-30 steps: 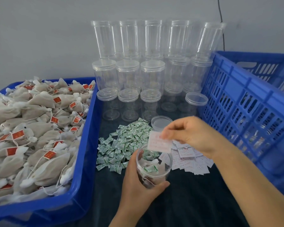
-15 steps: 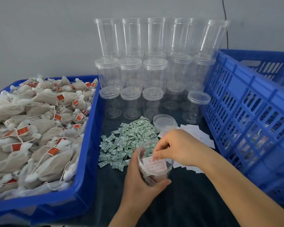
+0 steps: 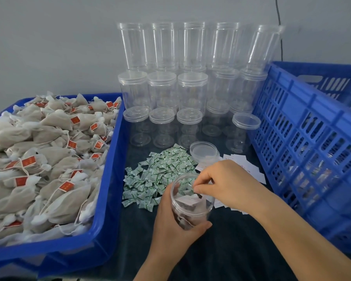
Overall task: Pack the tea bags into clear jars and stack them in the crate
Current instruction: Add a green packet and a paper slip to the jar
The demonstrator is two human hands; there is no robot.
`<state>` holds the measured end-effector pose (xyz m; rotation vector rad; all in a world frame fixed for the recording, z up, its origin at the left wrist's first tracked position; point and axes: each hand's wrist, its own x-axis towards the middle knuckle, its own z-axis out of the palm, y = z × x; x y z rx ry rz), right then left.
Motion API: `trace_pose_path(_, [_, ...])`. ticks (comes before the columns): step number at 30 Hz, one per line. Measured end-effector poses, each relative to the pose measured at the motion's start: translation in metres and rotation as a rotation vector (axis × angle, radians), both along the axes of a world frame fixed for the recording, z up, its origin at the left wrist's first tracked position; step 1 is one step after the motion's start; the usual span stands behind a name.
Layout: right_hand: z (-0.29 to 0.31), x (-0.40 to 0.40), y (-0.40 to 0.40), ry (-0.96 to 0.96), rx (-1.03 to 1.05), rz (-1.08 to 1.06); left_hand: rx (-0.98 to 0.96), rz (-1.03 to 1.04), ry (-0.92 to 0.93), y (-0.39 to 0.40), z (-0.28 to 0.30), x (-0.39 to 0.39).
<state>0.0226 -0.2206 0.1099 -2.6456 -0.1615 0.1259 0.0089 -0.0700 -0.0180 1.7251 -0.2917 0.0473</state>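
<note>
Clear round plastic jar, open-topped, tea bags inside; left grip wrapped around it, right grip pinched narrow at its 12 o'clock rim.

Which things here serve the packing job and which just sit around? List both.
In use: jar gripped by left hand; right hand at its mouth; tea bags; crate; loose lid.
Idle: wall cable; dark tablecloth.

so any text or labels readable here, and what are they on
None can be read.
Red tags on the tea bags: printing too small.
Green sachets: print blurred.
White paper slips: marks too faint.
Slip inside the held jar: unreadable.
</note>
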Motion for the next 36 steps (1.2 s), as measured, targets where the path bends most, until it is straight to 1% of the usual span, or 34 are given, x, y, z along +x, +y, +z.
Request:
trace_pose_path(4, [0.010, 0.002, -0.001, -0.106, 0.100, -0.005, -0.016, -0.008, 0.023, 0.001, 0.001, 0.001])
trace_pose_path(6, [0.016, 0.003, 0.001, -0.139, 0.095, 0.009, -0.016, -0.028, 0.028, 0.001, 0.001, 0.002])
trace_pose_path(8, [0.020, 0.002, 0.005, -0.064, 0.005, 0.070, -0.028, -0.048, 0.037, 0.001, 0.000, 0.004])
trace_pose_path(10, [0.023, 0.001, 0.012, 0.047, -0.163, 0.159, -0.033, -0.049, 0.021, 0.001, 0.000, 0.004])
trace_pose_path(12, [0.023, 0.000, 0.018, 0.081, -0.345, 0.245, -0.032, -0.033, 0.001, 0.001, 0.000, 0.004])
trace_pose_path(13, [0.024, 0.001, 0.020, 0.087, -0.402, 0.274, -0.033, -0.026, 0.003, 0.001, 0.000, 0.004])
trace_pose_path(17, [0.030, 0.003, 0.026, 0.127, -0.493, 0.331, -0.025, -0.029, 0.018, 0.002, 0.000, 0.003])
trace_pose_path(19, [0.031, 0.005, 0.028, 0.110, -0.515, 0.342, -0.018, -0.032, 0.021, 0.003, 0.003, 0.002])
trace_pose_path(25, [0.042, 0.004, 0.029, 0.152, -0.522, 0.343, -0.086, -0.051, -0.003, -0.004, 0.006, 0.002])
trace_pose_path(29, [0.065, 0.005, 0.020, 0.092, -0.557, 0.300, -0.057, -0.120, -0.045, -0.009, 0.004, 0.012])
trace_pose_path(31, [0.085, 0.005, 0.010, 0.069, -0.566, 0.269, -0.037, -0.151, -0.051, -0.018, 0.003, 0.017])
trace_pose_path(35, [0.141, 0.001, -0.013, 0.040, -0.514, 0.194, -0.036, -0.177, -0.068, -0.035, 0.000, 0.021])
trace_pose_path(36, [0.163, 0.001, -0.017, -0.020, -0.494, 0.131, -0.034, -0.186, -0.057, -0.040, -0.001, 0.022])
